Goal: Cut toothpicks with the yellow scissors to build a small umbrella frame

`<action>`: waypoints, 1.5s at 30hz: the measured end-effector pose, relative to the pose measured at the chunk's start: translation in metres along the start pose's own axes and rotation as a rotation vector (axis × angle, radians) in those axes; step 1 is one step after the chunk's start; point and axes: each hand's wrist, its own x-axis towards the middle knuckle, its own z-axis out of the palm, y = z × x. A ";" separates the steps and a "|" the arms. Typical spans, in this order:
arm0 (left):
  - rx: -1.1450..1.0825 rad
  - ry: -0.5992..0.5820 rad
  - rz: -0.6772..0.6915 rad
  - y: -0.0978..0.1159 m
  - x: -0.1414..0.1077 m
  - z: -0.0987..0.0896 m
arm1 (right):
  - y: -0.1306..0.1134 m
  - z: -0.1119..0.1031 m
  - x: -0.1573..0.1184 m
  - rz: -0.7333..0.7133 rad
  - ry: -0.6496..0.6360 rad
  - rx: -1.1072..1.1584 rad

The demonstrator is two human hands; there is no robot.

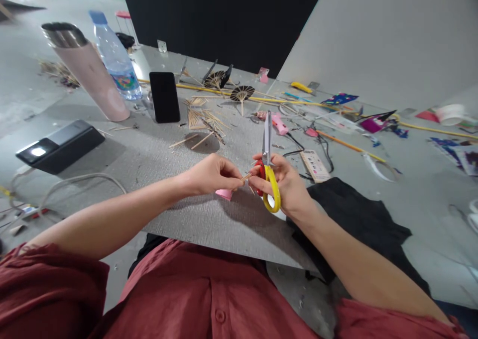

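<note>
My left hand [214, 173] pinches a thin wooden stick [246, 176] between thumb and fingertips, just above the grey table [194, 214]. In my right hand [291, 184] is a pair of scissors [275, 192] with yellow and red handles, its blades pointing away from me and looking closed. The right fingertips meet the other end of the stick, so both hands are almost touching. A small pink object [224, 194] shows under the left fingers, partly hidden. Beyond the hands lie a pile of thin sticks [197, 117] and a small black umbrella-like frame of sticks [242, 94].
A phone [165, 97], a pink tumbler [89, 75] and a water bottle [115, 62] stand at the back left, with a power bank [61, 145] nearer. A pink glue gun [278, 122] with its cord lies ahead. Black cloth [354, 219] covers the right side.
</note>
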 end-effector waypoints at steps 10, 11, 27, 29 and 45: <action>0.070 -0.060 0.003 -0.003 0.002 0.003 | -0.003 0.004 -0.003 -0.003 -0.021 -0.053; 0.073 -0.064 0.006 -0.003 0.002 0.003 | -0.003 0.004 -0.004 0.000 -0.025 -0.060; -0.012 -0.060 -0.080 -0.005 0.003 -0.002 | -0.002 0.001 -0.004 -0.075 0.079 -0.090; -0.024 -0.069 -0.086 -0.006 0.003 -0.002 | -0.003 0.000 -0.004 -0.081 0.085 -0.088; -0.392 0.231 -0.083 -0.004 0.007 -0.015 | -0.022 -0.035 -0.010 0.073 -0.178 -0.307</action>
